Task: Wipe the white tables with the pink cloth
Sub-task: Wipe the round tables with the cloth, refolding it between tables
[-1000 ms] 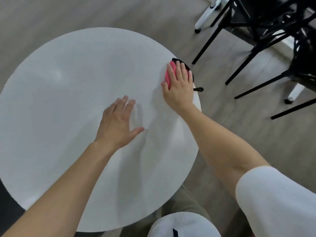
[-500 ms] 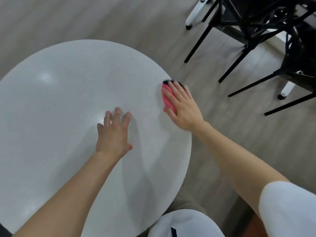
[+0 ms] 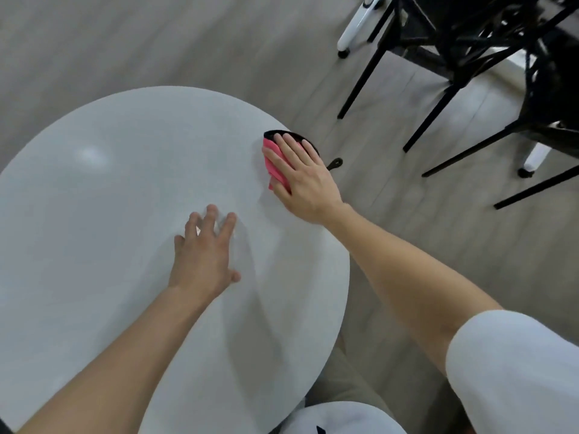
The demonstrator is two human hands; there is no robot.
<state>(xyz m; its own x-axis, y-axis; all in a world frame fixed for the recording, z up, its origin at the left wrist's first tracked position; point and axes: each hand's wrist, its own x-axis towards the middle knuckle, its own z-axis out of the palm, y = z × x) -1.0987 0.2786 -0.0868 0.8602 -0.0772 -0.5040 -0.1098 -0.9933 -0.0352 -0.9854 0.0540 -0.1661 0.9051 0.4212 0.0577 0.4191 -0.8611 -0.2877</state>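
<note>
Presently: wiping in progress at the table rim. Pink cloth [image 3: 274, 166] lies on the white table [image 3: 109, 214] at about 2 o'clock on the disc, right at the edge; right hand [image 3: 305, 180] lies flat over it, fingers straight and together, pressing down rather than gripping; my guess is a flat palm spreads pressure and lets the cloth slide along the curve. Left hand [image 3: 203, 249] rests near the centre, a little toward 3 o'clock, fingers spread, palm down, holding nothing; probably a brace while the body leans over.

Table top: round, matte white, smooth, a soft glare patch near 10 o'clock. Cloth: folded small, bright pink, looks soft and thin; mostly hidden under the hand. A dark curved shape [image 3: 308, 142] shows past the rim beyond the fingertips; cannot tell what it is.

Surroundings: grey wood-grain floor [image 3: 156, 42]; black chair legs [image 3: 438, 104], thin and angular, off at 1 o'clock of the view, well apart from the table; white sleeve [image 3: 517, 371] on the right arm.

Judgement: the rest of the rim likely remains to be covered.
</note>
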